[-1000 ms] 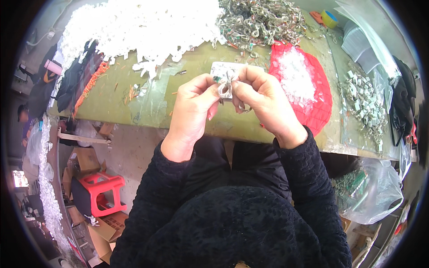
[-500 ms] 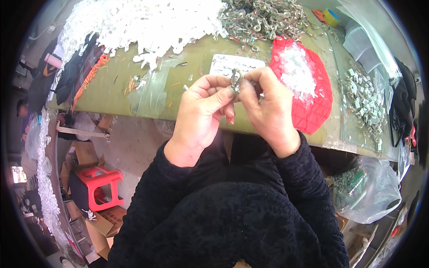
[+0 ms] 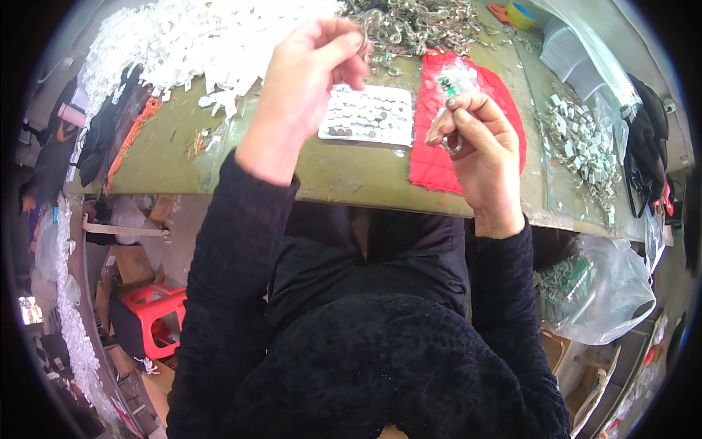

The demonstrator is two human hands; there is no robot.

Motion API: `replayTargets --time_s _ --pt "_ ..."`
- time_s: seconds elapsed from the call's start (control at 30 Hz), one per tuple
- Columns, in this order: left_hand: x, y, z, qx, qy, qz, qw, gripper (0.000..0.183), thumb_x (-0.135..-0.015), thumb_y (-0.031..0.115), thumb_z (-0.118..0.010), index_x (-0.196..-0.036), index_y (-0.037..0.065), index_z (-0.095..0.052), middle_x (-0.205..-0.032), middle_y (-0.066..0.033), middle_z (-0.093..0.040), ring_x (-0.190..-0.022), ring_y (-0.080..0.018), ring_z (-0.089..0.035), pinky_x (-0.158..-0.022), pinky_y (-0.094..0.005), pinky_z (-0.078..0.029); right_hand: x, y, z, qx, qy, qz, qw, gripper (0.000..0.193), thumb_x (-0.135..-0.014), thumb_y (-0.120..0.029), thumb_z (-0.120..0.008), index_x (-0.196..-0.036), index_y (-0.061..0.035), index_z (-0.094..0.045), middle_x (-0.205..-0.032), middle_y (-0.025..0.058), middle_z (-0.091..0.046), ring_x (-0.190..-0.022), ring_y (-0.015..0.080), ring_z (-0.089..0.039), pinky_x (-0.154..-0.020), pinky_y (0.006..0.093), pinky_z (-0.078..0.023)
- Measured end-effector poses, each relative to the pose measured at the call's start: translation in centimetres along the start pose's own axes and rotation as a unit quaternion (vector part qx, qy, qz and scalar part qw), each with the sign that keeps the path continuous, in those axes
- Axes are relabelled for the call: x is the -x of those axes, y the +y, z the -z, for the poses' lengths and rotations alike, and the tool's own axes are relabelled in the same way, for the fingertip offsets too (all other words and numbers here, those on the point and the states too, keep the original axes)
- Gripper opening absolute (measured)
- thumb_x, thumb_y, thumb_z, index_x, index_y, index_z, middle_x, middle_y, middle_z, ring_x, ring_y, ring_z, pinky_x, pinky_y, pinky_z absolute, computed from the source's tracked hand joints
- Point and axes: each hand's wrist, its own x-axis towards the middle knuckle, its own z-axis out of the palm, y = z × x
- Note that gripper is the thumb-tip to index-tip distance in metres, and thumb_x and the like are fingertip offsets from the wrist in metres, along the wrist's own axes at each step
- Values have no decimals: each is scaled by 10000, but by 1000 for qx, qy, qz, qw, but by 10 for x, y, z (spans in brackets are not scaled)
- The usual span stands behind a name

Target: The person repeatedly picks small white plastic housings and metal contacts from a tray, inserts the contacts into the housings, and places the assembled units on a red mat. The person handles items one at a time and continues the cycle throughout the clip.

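My left hand is raised over the far side of the table, beside the heap of tangled clear wired pieces. Its thumb and forefinger are pinched together; what lies between them is too small to make out. Over the red cloth, my right hand is closed on a loop of clear wire, which hangs below its fingers. A small green part shows just above the fingertips; whether it belongs to the loop I cannot tell. Between the hands lies a white tray with rows of round button cells.
White plastic pieces are heaped at the far left. Small clear pieces lie on the red cloth. Pale blocks with wires are piled at the right, near yellow tape. Below stand a red stool and a clear bag.
My hands were together above the table's front edge. They have parted: the left moved up and away to the wire heap, the right went right over the red cloth. The tray is now uncovered.
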Motion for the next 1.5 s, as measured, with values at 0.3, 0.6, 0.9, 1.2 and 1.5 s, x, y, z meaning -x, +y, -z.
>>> replayTargets --time_s 0.3,0.6,0.9,1.2,1.5 --pt "49 -3 -26 -119 -102 125 980 315 -943 253 -665 -1133 3 -680 -801 -47 -670 -552 -72 -556 -500 -222 -450 11 -4 3 527 -64 219 819 120 -885 24 -640 -995 -24 -639 -844 75 -634 -784 209 -626 -716 329 -501" --pt "68 1 -27 -106 -143 229 957 92 -858 75 -715 -907 15 -665 -772 -46 -671 -560 -95 -585 -518 -235 -475 13 -9 0 590 -131 308 735 199 -780 23 -678 -961 -44 -632 -774 102 -604 -719 306 -597 -671 389 -479" --pt "87 -18 -12 94 -62 261 959 63 -898 73 -650 -888 24 -613 -731 -61 -640 -520 -129 -602 -473 -252 -493 29 -6 -10 556 -96 166 808 143 -819 19 -652 -953 -23 -624 -808 131 -638 -756 325 -632 -686 385 -503" --pt "100 -21 1 38 -86 263 960 144 -912 113 -678 -979 -15 -673 -759 -72 -665 -563 -143 -622 -514 -257 -499 25 10 -19 567 -146 184 789 178 -792 52 -649 -952 -16 -607 -833 149 -619 -761 348 -619 -673 402 -497" --pt "105 -15 6 -33 -48 265 963 106 -895 25 -607 -949 -26 -683 -837 -96 -709 -709 -156 -693 -622 -260 -551 18 2 -37 603 -233 153 747 205 -758 67 -645 -939 -7 -584 -830 136 -606 -733 347 -583 -643 419 -475"
